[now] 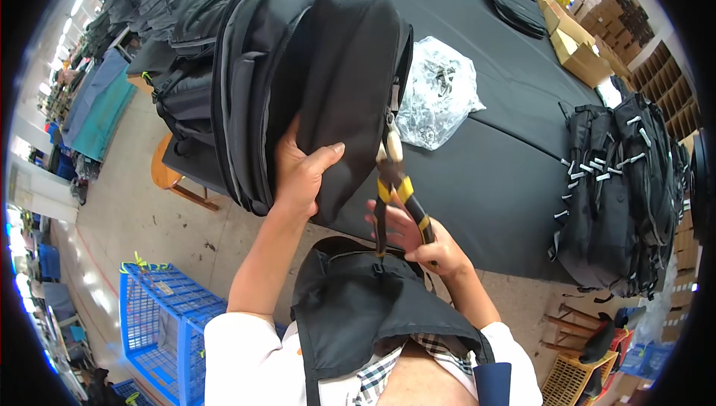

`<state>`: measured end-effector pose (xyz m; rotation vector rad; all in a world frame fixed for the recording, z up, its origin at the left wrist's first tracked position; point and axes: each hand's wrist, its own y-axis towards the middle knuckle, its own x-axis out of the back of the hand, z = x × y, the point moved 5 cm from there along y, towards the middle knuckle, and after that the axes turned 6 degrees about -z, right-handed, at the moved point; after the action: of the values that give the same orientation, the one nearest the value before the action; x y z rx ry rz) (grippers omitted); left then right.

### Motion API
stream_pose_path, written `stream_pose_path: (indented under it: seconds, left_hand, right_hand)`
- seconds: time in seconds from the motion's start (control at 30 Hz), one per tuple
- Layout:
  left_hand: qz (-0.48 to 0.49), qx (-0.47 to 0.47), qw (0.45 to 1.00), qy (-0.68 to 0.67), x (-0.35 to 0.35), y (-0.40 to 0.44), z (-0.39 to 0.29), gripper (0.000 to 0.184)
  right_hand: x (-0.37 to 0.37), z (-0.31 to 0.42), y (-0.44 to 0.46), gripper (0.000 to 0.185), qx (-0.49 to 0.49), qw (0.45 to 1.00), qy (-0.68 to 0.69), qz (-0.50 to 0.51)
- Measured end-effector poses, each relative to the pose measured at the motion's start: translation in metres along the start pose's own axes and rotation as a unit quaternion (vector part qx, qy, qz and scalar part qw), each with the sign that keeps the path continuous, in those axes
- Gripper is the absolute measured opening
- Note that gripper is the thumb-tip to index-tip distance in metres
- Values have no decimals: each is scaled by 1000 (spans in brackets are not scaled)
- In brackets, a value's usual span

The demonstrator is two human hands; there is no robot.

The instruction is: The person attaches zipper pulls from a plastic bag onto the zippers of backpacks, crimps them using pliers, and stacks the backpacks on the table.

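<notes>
A black backpack (343, 70) stands on the dark-covered table, its front compartment partly unzipped. My left hand (302, 171) grips the edge of the front panel, thumb on the outside. My right hand (421, 238) holds pliers (395, 182) with black and yellow handles, which are spread apart; some of its fingers are blurred. The plier jaws point up and meet the zipper pull (390, 119) at the backpack's right edge. Just to the right of the backpack lies a clear plastic bag (440, 96) with small metal-looking parts inside.
More black backpacks are piled on the table (514, 197) at the right (611, 190) and upper left (179, 3). Cardboard boxes (574, 52) stand at the upper right. Blue plastic crates (160, 328), a wooden stool (168, 167) and a yellow crate (578, 380) are on the floor.
</notes>
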<state>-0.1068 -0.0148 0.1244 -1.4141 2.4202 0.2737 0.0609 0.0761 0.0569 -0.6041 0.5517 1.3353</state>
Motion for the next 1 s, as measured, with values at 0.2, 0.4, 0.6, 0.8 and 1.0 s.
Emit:
stream_pose_path:
  seconds: [0.2,0.4,0.6,0.8,1.0]
  left_hand:
    - [-29,-16,999,6,14,-6,7,59]
    - [-35,-46,995,79,23,-15,16,62]
    - [-105,-179,958,197,41,-43,30,55]
    - [-92,-287,859,413,29,-71,2,71]
    - [-8,-167,968,185,4,-73,-20,72]
  right_hand:
    - [58,-18,-43,78,-169,982,-67,-44]
    - [121,-34,-18,77,-56,782,-597,-171]
    - [159,-54,8,74,62,584,-770,-248]
    - [126,-41,26,61,143,515,-800,-275]
    - [-32,40,43,24,481,666,-554,-133]
